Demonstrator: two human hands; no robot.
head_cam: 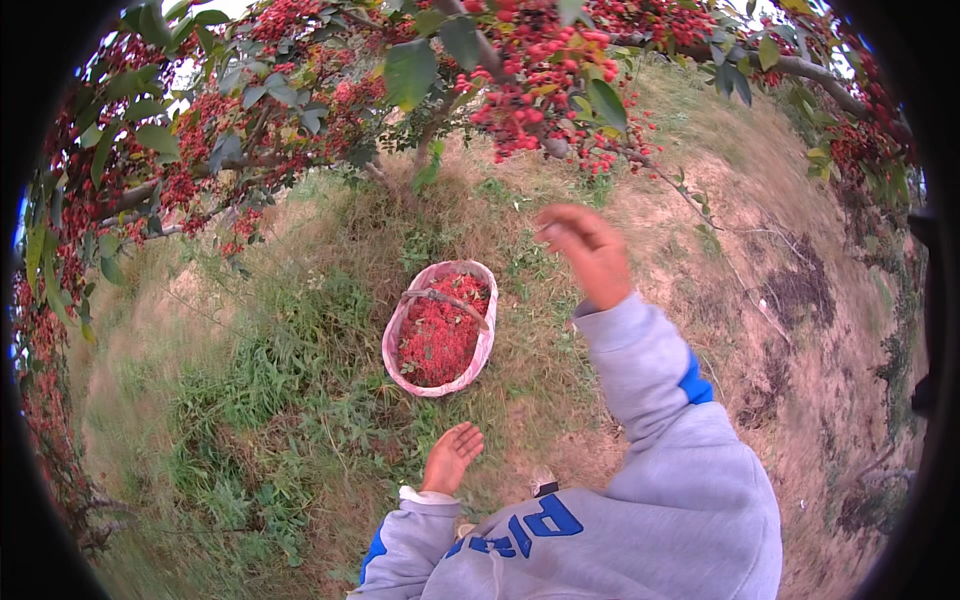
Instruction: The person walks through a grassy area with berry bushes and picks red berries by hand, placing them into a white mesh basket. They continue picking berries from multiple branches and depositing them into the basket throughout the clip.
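Observation:
My right hand (589,251) is raised below a hanging cluster of red Sichuan pepper berries (525,112), apart from it. Its fingers are curled and blurred, so whether they pinch anything does not show. Low in front of my body, my left hand (452,457) has its palm turned up and holds nothing. Between the hands and farther forward, an oval basket (490,330) with a pink and white lining stands on the grass. Picked red berries (435,349) with a few green leaves fill much of it. A wooden stick handle (450,300) arches across the basket.
Branches laden with berries and leaves (277,97) spread across the top and left. A bare thin branch (679,187) reaches out to the right of the cluster. Grass and weeds (255,390) cover the ground at left; dry soil (720,300) lies at right.

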